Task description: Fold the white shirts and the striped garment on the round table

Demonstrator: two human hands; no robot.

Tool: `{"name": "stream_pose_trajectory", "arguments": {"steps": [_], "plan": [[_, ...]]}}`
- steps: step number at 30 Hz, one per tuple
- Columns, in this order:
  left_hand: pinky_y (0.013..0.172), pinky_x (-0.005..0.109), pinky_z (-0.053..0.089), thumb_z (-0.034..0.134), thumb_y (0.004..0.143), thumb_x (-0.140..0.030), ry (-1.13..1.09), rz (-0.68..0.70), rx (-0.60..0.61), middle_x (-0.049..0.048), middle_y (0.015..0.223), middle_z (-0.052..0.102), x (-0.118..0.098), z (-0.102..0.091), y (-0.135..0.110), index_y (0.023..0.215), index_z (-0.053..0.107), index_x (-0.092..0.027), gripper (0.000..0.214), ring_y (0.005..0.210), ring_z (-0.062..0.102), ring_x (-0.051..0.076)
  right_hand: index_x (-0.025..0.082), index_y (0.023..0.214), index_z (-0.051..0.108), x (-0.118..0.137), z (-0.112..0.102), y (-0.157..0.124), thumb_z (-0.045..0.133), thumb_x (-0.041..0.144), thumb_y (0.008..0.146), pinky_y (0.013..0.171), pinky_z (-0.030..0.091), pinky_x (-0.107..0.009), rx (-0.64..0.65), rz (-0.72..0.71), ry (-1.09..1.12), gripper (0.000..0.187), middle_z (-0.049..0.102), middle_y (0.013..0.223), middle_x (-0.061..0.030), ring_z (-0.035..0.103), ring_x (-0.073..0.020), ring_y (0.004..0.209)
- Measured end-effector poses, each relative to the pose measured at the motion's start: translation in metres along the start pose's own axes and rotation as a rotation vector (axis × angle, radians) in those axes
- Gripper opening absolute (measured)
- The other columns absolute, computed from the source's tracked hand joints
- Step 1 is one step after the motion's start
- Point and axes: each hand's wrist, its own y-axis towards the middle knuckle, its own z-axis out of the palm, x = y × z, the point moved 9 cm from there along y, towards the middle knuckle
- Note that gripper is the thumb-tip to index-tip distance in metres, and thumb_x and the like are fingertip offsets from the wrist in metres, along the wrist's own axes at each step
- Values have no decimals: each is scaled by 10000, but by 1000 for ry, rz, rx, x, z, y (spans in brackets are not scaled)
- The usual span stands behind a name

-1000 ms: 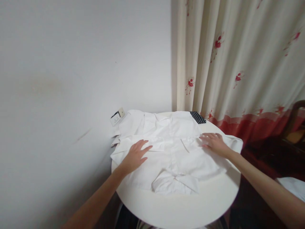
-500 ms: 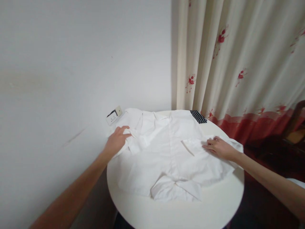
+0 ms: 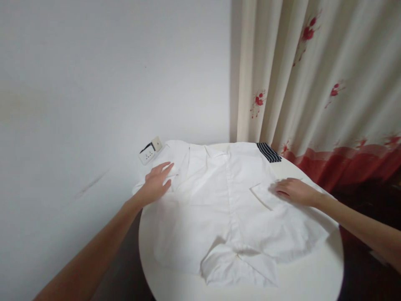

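Observation:
A white shirt lies spread on a round white table, its bunched collar at the near edge. My left hand rests on the shirt's left side, fingers spread, gripping nothing. Its sleeve lies under and around that hand. Across the shirt, my right hand lies on the right sleeve beside a cuff edge, fingers stretched out over the cloth. The fingertips of the right hand are slightly blurred.
A black cloth with white stripes lies at the table's back right. The table stands against a white wall with a socket. A cream and red curtain hangs at the right.
My left hand has let go of the sleeve cloth it pinched and now lies spread on it. The left sleeve lies flatter and further left. The view has shifted slightly and come closer.

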Motion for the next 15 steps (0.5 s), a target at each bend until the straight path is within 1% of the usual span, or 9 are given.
{"name": "stream_pose_trajectory", "arguments": {"steps": [1,3,5,6,7,9,11,13,15], "plan": [[1154,476,309,392,918,-314,-42,54,7,93,1571,391,-13,0,6,1528,369,-224,617,1436,342,296,222,956,735,2,3,1,456,344,991,842,491,-349,32,-21,0,307,745,930,-69,687,-219,852],[1166,434,300,387,928,-329,-118,129,38,62,1527,460,-31,6,23,1489,439,-248,569,1405,395,260,196,1083,703,8,8,-1,451,379,998,862,490,-372,84,-74,16,324,738,1019,-102,687,-244,917],[1160,398,317,404,925,-333,-197,169,76,54,1463,535,-37,16,47,1410,539,-242,511,1356,462,242,188,1212,652,11,7,-3,485,435,985,901,484,-392,97,-102,46,375,715,1137,-124,676,-266,1002],[1151,384,334,428,915,-334,-247,167,99,58,1425,572,-37,24,61,1360,586,-231,484,1323,499,241,191,1232,638,13,8,-5,489,445,983,910,482,-398,114,-111,60,386,706,1163,-125,671,-271,1020],[1134,373,357,463,896,-329,-315,136,129,69,1381,609,-35,33,76,1310,625,-216,459,1282,539,244,196,1219,640,14,9,-6,475,439,990,908,482,-401,133,-111,74,373,707,1152,-121,673,-270,1012],[1079,359,415,543,844,-305,-474,14,196,99,1287,671,-29,55,107,1245,664,-182,437,1174,617,253,203,1136,664,15,10,-6,418,401,1011,878,489,-396,173,-92,101,340,720,1055,-106,680,-258,945],[990,347,475,601,794,-264,-604,-110,244,130,1200,710,-30,77,136,1267,649,-148,490,1045,672,252,208,1107,672,18,11,-7,413,414,1010,875,491,-395,202,-92,137,345,720,1023,-104,679,-257,930],[901,330,510,624,771,-235,-681,-163,251,150,1156,723,-42,96,161,1359,578,-122,600,949,693,237,215,1190,656,22,10,-9,493,484,972,910,486,-407,207,-119,175,382,707,1135,-124,668,-277,1011],[853,307,516,630,774,-219,-743,-188,230,156,1173,714,-61,113,184,1441,493,-128,687,932,693,221,230,1303,610,28,10,-11,563,519,930,943,478,-421,196,-153,179,474,664,1274,-141,643,-300,1104]]}}
